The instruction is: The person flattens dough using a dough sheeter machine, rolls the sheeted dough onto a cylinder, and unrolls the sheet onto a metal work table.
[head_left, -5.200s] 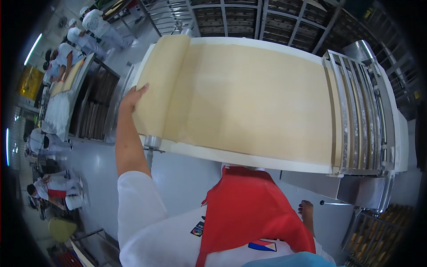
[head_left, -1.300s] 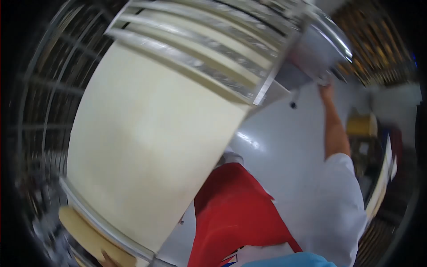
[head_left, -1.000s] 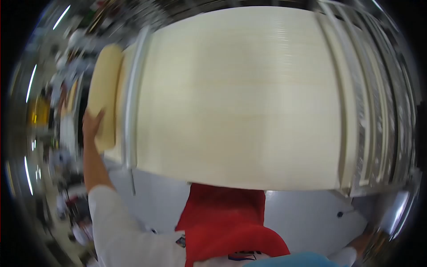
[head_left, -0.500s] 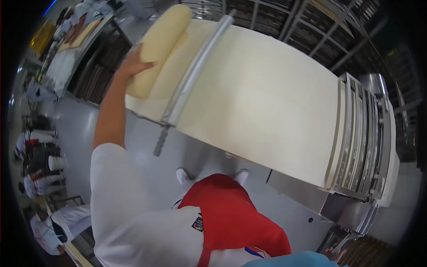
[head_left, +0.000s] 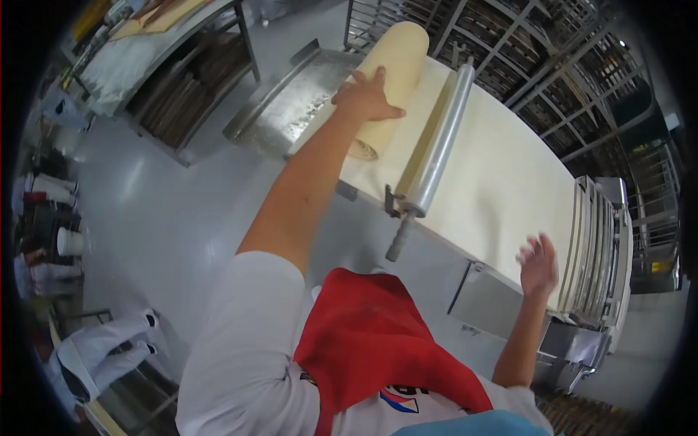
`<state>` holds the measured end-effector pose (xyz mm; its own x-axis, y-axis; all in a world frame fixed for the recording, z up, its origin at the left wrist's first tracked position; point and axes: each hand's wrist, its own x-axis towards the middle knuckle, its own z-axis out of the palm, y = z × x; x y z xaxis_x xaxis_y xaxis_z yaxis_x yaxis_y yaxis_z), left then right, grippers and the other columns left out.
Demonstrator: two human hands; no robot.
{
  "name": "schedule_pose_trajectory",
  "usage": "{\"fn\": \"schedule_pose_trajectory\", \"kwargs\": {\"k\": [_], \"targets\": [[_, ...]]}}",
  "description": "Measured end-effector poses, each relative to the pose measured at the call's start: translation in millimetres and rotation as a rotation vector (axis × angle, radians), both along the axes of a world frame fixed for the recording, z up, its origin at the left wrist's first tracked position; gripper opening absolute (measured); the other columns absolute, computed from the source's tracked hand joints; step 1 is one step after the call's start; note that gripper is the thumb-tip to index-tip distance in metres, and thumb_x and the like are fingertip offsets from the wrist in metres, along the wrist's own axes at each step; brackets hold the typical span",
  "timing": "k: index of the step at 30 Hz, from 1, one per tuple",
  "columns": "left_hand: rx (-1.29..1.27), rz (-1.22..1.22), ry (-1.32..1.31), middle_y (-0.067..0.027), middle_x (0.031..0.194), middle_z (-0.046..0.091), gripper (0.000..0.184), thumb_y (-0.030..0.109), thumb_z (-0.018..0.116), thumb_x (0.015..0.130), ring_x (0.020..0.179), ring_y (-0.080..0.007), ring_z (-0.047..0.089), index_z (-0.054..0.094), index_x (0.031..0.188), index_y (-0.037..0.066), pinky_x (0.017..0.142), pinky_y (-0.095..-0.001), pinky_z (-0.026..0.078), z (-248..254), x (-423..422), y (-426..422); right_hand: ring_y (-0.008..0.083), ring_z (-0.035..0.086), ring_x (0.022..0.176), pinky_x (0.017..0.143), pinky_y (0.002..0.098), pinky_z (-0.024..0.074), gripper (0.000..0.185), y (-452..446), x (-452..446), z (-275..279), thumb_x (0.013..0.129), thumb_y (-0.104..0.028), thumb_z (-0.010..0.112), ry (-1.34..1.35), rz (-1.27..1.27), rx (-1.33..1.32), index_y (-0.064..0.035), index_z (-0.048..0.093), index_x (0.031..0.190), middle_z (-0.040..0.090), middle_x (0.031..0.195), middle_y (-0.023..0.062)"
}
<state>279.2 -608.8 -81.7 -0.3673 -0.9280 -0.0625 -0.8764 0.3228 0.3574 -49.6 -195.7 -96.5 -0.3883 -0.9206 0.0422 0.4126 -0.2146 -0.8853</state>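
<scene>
My left hand (head_left: pixel 368 97) rests with spread fingers on a thick roll of pale dough (head_left: pixel 403 62), whose near end shows a spiral. The roll lies across a cream-coloured belt surface (head_left: pixel 502 167); I cannot tell how much of that surface is dough sheet. Just right of the roll, a metal rolling pin (head_left: pixel 443 138) with a grey handle lies across the belt beside a small bracket. My right hand (head_left: pixel 538 267) is raised near the belt's right end, fingers apart and slightly blurred, holding nothing.
Slatted machine rollers (head_left: pixel 598 251) close off the belt's right end. Beyond its left end is a shiny metal tray (head_left: pixel 294 98). Metal racks (head_left: pixel 502 36) stand behind, and a worktable (head_left: pixel 156 62) is at the upper left. Other people are along the left edge.
The view has shifted left, showing the metal tray. My left hand remains on the dough roll, now nearer its middle. My right hand has come into view.
</scene>
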Motion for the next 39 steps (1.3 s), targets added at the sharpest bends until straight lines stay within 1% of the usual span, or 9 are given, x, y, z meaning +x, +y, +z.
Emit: {"fn": "schedule_pose_trajectory", "kwargs": {"k": [5, 7, 9, 12, 16, 19, 22, 25, 39], "targets": [[0.118, -0.013, 0.109, -0.0313, 0.155, 0.015, 0.115, 0.073, 0.064, 0.072, 0.132, -0.0529, 0.037, 0.008, 0.156, 0.018, 0.103, -0.0587, 0.040, -11, 6, -28, 0.0292, 0.063, 0.101, 0.081, 0.0385, 0.0531, 0.046, -205, 102, 16, 0.097, -0.034, 0.052, 0.157, 0.001, 0.123, -0.0031, 0.049, 0.131, 0.057, 0.123, 0.0168], [0.165, -0.029, 0.105, -0.0307, 0.152, 0.025, 0.113, 0.072, 0.060, 0.078, 0.135, -0.0453, 0.039, 0.008, 0.155, 0.008, 0.109, -0.0446, 0.037, -10, 18, -50, 0.0296, 0.055, 0.115, 0.097, 0.0423, 0.0474, 0.049, -291, 124, -9, 0.098, -0.033, 0.052, 0.219, 0.021, 0.191, -0.0041, 0.045, 0.137, 0.052, 0.133, 0.0159], [0.387, -0.103, 0.486, -0.0303, 0.144, 0.039, 0.108, 0.067, 0.062, 0.080, 0.132, -0.0372, 0.045, 0.015, 0.153, 0.004, 0.105, -0.0408, 0.042, -29, 28, -83, 0.0291, 0.050, 0.123, 0.103, 0.0410, 0.0416, 0.054, -366, 151, -23, 0.099, -0.036, 0.050, 0.466, 0.006, 0.224, -0.0012, 0.041, 0.140, 0.051, 0.134, 0.0148], [0.658, -0.236, 0.929, -0.0244, 0.134, 0.051, 0.089, 0.054, 0.061, 0.088, 0.123, -0.0291, 0.054, 0.025, 0.148, 0.000, 0.102, -0.0369, 0.044, -54, 35, -124, 0.0263, 0.044, 0.130, 0.108, 0.0346, 0.0359, 0.064, -463, 182, -55, 0.101, -0.036, 0.046, 0.186, -0.032, 0.328, 0.0035, 0.028, 0.148, 0.046, 0.142, 0.0166], [0.796, -0.225, 1.287, -0.0168, 0.141, 0.047, 0.076, 0.050, 0.052, 0.096, 0.127, -0.0251, 0.049, 0.027, 0.150, 0.002, 0.105, -0.0357, 0.041, -86, 40, -175, 0.0267, 0.042, 0.132, 0.111, 0.0354, 0.0316, 0.069, -478, 206, -44, 0.100, -0.039, 0.046, 0.277, -0.055, 0.202, 0.0038, 0.024, 0.149, 0.043, 0.145, 0.0169], [1.038, -0.220, 1.581, -0.0099, 0.124, 0.059, 0.052, 0.035, 0.057, 0.097, 0.108, -0.0176, 0.060, 0.045, 0.135, 0.002, 0.089, -0.0343, 0.052, -122, 48, -196, 0.0225, 0.043, 0.130, 0.110, 0.0324, 0.0317, 0.067, -529, 182, -71, 0.098, -0.044, 0.047, 0.435, -0.167, 0.224, 0.0020, 0.034, 0.146, 0.045, 0.143, 0.0149], [0.998, -0.182, 1.664, -0.0113, 0.131, 0.052, 0.065, 0.039, 0.062, 0.093, 0.118, -0.0196, 0.052, 0.037, 0.141, 0.003, 0.098, -0.0347, 0.046, -143, 60, -204, 0.0242, 0.059, 0.111, 0.093, 0.0352, 0.0497, 0.053, -550, 221, -42, 0.099, -0.038, 0.049, 0.027, -0.021, 0.339, -0.0008, 0.045, 0.137, 0.054, 0.131, 0.0151], [1.180, -0.261, 1.938, -0.0132, 0.134, 0.050, 0.075, 0.037, 0.066, 0.090, 0.124, -0.0215, 0.048, 0.028, 0.147, 0.004, 0.104, -0.0351, 0.041, -111, 91, -202, 0.0265, 0.054, 0.120, 0.099, 0.0377, 0.0464, 0.057, -562, 256, -20, 0.097, -0.036, 0.049, 0.265, 0.073, 0.194, -0.0032, 0.037, 0.142, 0.051, 0.134, 0.0161], [0.622, -0.168, 1.629, -0.0192, 0.143, 0.041, 0.105, 0.036, 0.076, 0.076, 0.132, -0.0251, 0.041, 0.015, 0.152, -0.003, 0.109, -0.0339, 0.033, -50, 450, -266, 0.0293, 0.051, 0.121, 0.101, 0.0400, 0.0434, 0.077, -652, 582, -10, 0.086, -0.049, 0.057, 0.121, 0.308, 0.126, -0.0089, 0.034, 0.147, 0.047, 0.137, 0.0147]]}}
